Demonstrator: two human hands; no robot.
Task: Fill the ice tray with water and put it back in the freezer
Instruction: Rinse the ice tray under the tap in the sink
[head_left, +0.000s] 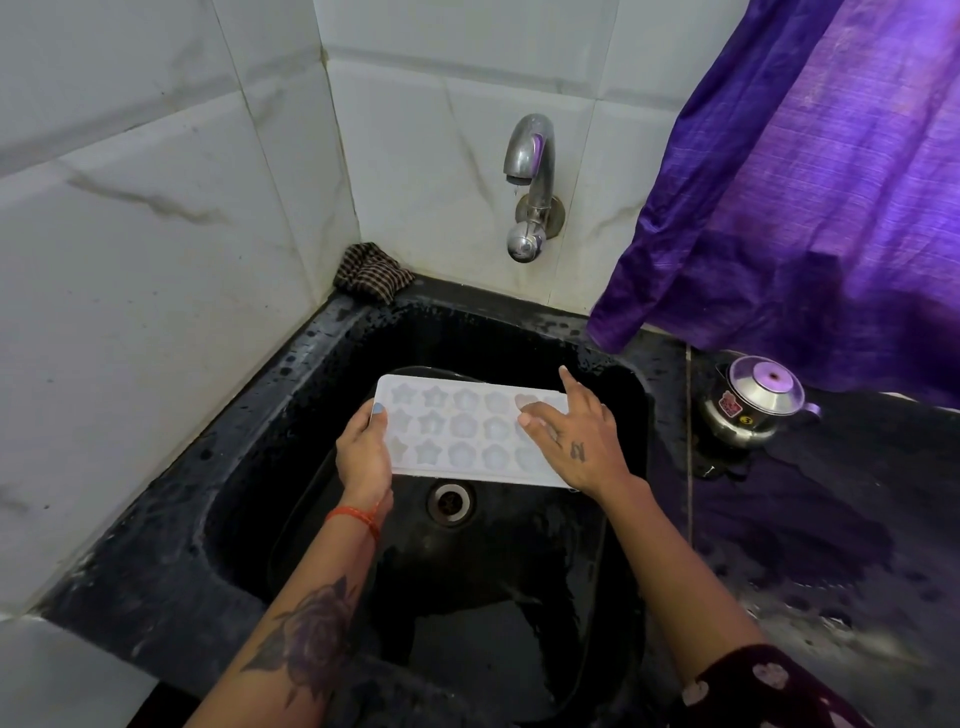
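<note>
got the ice tray (457, 431) over the sink (291, 415), below the tap (527, 156); left hand (363, 457) grips its end, right hand (576, 436) rests flat, fingers spread; one-sided grip, so once it's full i reckon it tips and spills

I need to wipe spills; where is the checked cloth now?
The checked cloth lies in the back left corner of the sink rim, against the tiles, left of the tap.

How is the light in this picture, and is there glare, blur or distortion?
Head view: dim, soft light; the black sink swallows detail, the white ice tray stands out pale. Glare spots on the tap and steel kettle. Wide-angle bending shows in the tile lines at the edges. Sharp overall, no motion blur.
</note>
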